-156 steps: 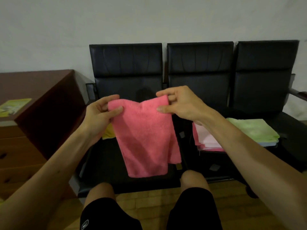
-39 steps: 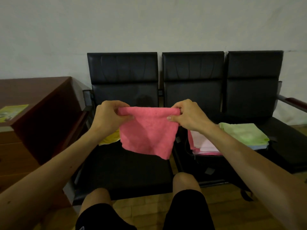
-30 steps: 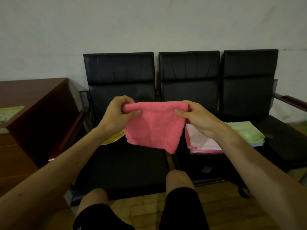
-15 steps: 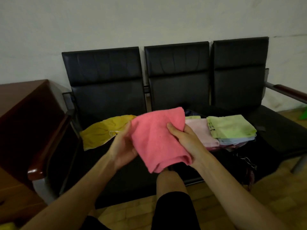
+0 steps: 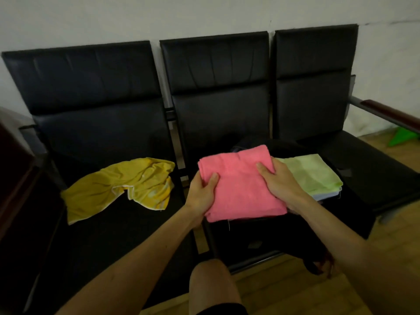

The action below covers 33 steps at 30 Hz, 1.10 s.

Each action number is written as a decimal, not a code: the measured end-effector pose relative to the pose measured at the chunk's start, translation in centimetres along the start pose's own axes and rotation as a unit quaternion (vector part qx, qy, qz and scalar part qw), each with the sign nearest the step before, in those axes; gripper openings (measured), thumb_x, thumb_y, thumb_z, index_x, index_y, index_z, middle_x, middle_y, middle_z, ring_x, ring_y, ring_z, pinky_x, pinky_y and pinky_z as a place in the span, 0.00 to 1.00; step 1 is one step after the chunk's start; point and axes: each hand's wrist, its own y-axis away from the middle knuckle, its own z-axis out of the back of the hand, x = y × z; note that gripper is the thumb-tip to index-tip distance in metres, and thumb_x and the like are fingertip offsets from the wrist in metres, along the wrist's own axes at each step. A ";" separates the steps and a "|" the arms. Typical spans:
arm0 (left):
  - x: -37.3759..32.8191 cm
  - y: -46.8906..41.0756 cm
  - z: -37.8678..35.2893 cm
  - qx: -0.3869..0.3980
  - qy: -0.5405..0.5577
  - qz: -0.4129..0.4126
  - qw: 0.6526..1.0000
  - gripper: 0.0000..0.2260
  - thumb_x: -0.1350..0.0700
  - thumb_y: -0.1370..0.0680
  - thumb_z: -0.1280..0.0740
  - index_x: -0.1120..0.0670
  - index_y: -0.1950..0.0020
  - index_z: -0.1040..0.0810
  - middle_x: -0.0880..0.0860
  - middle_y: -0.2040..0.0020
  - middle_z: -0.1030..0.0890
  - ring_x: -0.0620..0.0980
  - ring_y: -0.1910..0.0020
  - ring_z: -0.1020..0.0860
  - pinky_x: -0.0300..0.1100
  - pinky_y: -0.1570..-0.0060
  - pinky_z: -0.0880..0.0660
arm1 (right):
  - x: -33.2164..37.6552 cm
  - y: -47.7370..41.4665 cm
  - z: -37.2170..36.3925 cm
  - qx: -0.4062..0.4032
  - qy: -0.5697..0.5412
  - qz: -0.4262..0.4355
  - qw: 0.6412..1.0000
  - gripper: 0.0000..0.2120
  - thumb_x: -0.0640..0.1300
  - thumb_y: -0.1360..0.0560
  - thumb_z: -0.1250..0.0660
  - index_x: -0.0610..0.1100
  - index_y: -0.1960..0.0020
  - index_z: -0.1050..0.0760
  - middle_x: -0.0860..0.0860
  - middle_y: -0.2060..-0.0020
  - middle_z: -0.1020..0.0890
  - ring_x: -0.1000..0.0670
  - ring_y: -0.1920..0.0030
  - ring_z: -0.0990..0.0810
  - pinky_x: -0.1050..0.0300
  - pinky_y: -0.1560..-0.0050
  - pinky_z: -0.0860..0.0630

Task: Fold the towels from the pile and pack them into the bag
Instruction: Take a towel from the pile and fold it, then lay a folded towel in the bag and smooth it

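Observation:
A folded pink towel [image 5: 241,185] lies flat over the middle seat, on or just above a black bag [image 5: 284,226] that is hard to make out against the dark seat. My left hand [image 5: 202,194] grips its left edge with the thumb on top. My right hand [image 5: 279,183] holds its right side, thumb over the cloth. Right of it sits a stack of folded towels, a light green towel [image 5: 313,173] on top. An unfolded yellow towel [image 5: 122,185] lies crumpled on the left seat.
Three joined black chairs [image 5: 95,87] stand against a white wall. A dark wooden desk [image 5: 13,169] is at the left edge. A wooden armrest [image 5: 391,114] juts out at right, with a green object [image 5: 402,138] on the wood floor. My knee [image 5: 211,283] is below.
The pink towel went from hanging between my raised hands to being folded smaller and lowered flat over the middle seat beside the green stack. My view shifted right and down.

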 end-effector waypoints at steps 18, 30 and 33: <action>7.8 -13.0 -6.4 0.076 -0.285 0.054 0.954 0.25 0.49 0.18 0.36 0.56 0.25 0.40 0.61 0.33 0.27 0.61 0.35 0.27 0.50 0.39 0.30 | -10.9 -10.2 -1.8 -0.024 0.366 -0.119 0.923 0.27 0.52 0.17 0.42 0.42 0.23 0.42 0.38 0.36 0.28 0.36 0.38 0.27 0.46 0.40 0.30; 3.8 -15.4 4.5 0.001 -0.320 -0.093 0.943 0.14 0.54 0.24 0.30 0.53 0.38 0.23 0.53 0.52 0.16 0.53 0.51 0.18 0.46 0.48 0.22 | -3.9 -11.2 -9.6 -0.144 0.358 0.180 0.905 0.21 0.37 0.31 0.28 0.38 0.40 0.27 0.36 0.47 0.25 0.33 0.47 0.27 0.40 0.46 0.29; 4.5 -16.6 12.4 -0.037 -0.371 -0.098 0.923 0.06 0.57 0.23 0.31 0.54 0.47 0.19 0.53 0.54 0.16 0.51 0.53 0.18 0.42 0.53 0.24 | -2.3 -10.6 -17.5 -0.076 0.277 0.247 0.925 0.11 0.38 0.30 0.28 0.42 0.49 0.24 0.43 0.54 0.22 0.40 0.51 0.24 0.50 0.49 0.31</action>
